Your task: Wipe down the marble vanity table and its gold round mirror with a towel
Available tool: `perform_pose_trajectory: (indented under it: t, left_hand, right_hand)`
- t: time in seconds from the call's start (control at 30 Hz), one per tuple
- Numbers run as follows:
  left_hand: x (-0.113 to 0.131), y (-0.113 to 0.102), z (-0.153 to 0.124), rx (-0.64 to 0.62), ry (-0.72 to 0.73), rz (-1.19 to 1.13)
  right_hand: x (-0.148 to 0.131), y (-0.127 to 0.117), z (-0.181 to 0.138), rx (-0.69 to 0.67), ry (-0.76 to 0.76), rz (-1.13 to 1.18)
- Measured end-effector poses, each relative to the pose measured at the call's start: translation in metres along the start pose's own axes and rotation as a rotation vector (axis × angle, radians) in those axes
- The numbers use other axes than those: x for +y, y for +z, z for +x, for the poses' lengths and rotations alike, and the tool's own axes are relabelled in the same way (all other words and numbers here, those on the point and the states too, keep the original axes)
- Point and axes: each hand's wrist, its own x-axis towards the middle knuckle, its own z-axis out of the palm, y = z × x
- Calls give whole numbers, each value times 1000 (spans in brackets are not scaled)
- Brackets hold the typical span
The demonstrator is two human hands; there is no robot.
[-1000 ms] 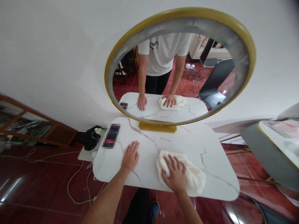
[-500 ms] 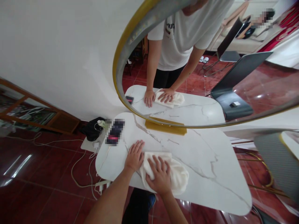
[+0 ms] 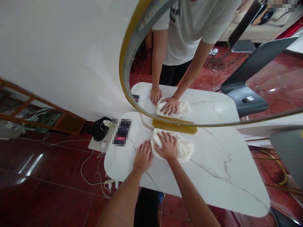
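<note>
Head view: grey-veined white table [image 3: 208, 189] against a pale wall [image 3: 71, 63].
Right hand [image 3: 167, 146]: palm down on the white cloth [image 3: 186, 149], fingers spread wide across it.
Left hand [image 3: 143, 156]: flat on the table, fingers extended and close together, holding nothing; just beside the cloth's left edge, contact unclear.
Mirror [image 3: 203, 75]: gold-rimmed, reflecting both arms and the cloth.
Cloth: bunched, lying on the table just in front of the mirror's gold base [image 3: 174, 126].
Table's left end: dark item [image 3: 122, 132], pixelated.
</note>
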Motion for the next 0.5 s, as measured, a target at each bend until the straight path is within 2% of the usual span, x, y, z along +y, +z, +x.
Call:
perform_pose_trajectory:
  t: [0.07, 0.13, 0.37, 0.43, 0.5]
  left_hand:
    - [-1, 0, 0, -7, -2, -12]
    - [-1, -1, 0, -22, 3, -22]
    - [1, -4, 0, -35, -1, -47]
    - [2, -5, 0, -27, -4, -57]
    - [2, -4, 0, -19, -8, -60]
  right_hand:
    - [-1, -2, -3, -3, 2, 10]
    - [-3, -4, -19, -20, 10, 20]
    - [-21, -16, -124, -89, -27, -37]
    - [-23, -17, -141, -103, -43, -52]
    - [-22, -16, -145, -108, -53, -49]
